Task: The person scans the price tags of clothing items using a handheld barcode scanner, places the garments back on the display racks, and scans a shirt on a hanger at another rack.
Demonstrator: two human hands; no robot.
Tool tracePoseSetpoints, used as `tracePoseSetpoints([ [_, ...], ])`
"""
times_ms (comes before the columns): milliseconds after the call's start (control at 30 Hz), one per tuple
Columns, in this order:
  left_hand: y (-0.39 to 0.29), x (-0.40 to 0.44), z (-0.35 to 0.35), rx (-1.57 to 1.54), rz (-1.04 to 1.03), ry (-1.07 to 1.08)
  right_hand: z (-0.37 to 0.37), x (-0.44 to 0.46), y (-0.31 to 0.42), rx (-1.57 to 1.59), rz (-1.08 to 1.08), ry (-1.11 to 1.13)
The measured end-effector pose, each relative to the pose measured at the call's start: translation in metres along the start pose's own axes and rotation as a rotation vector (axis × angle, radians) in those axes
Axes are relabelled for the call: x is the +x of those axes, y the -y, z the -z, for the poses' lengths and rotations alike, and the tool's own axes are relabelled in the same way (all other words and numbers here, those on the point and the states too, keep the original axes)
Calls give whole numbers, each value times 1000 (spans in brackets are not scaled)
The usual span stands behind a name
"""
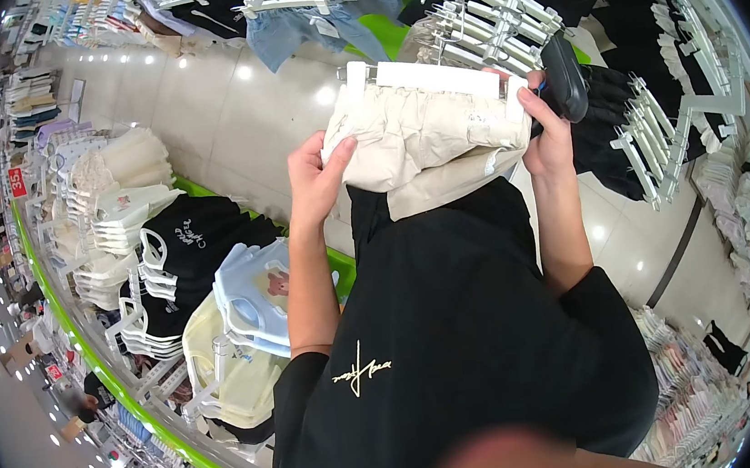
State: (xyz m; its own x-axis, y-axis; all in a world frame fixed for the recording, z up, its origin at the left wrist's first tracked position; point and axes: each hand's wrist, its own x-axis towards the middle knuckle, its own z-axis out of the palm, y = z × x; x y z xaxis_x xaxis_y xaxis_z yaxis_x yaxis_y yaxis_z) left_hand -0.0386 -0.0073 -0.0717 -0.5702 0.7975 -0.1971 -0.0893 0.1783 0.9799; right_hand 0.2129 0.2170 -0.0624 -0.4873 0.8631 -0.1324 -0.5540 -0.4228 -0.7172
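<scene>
A pair of cream shorts point(419, 133) hangs from a white clip hanger point(441, 79) in front of my chest. My left hand point(321, 174) pinches the left side of the shorts, with its thumb on the front and its fingers partly behind. At the hanger's right end, my right hand point(547, 129) grips the hanger and the edge of the shorts, its thumb near the right clip. The lower part of the shorts is folded and overlaps my black shirt. Just beyond my right hand is a black rounded object point(565, 77); whether my hand touches it is unclear.
Denim shorts point(281, 34) hang at the top. White hangers point(508, 23) crowd a rack at upper right, with black garments point(607, 132) below. At left, a green-edged rack holds black point(201, 234), yellow point(233, 363) and light blue tops point(257, 287). Tiled floor point(214, 95) shows between racks.
</scene>
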Motion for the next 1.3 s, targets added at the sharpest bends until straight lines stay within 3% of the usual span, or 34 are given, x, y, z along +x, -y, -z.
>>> tracePoseSetpoints([
  [100, -16, -9, -16, -90, 14, -13, 15, 4, -2, 13, -4, -104],
  [200, -13, -12, -19, -142, 43, 37, 5, 1, 13, 46, -75, 49],
  [400, -7, -10, -21, -181, 67, 86, 10, -5, 16, 19, -15, 73],
  [700, 5, 4, -22, -216, 64, 157, 37, -9, 8, 139, -49, -56],
  [900, 4, 16, -34, -201, 21, 220, 40, -8, 22, 175, 12, -101],
  [1000, 4, 17, -35, -139, 132, 318, 49, -7, 32, 244, -6, -127],
  [1300, 15, 10, -40, 43, 130, 326, 63, 4, 32, 290, -23, -143],
])
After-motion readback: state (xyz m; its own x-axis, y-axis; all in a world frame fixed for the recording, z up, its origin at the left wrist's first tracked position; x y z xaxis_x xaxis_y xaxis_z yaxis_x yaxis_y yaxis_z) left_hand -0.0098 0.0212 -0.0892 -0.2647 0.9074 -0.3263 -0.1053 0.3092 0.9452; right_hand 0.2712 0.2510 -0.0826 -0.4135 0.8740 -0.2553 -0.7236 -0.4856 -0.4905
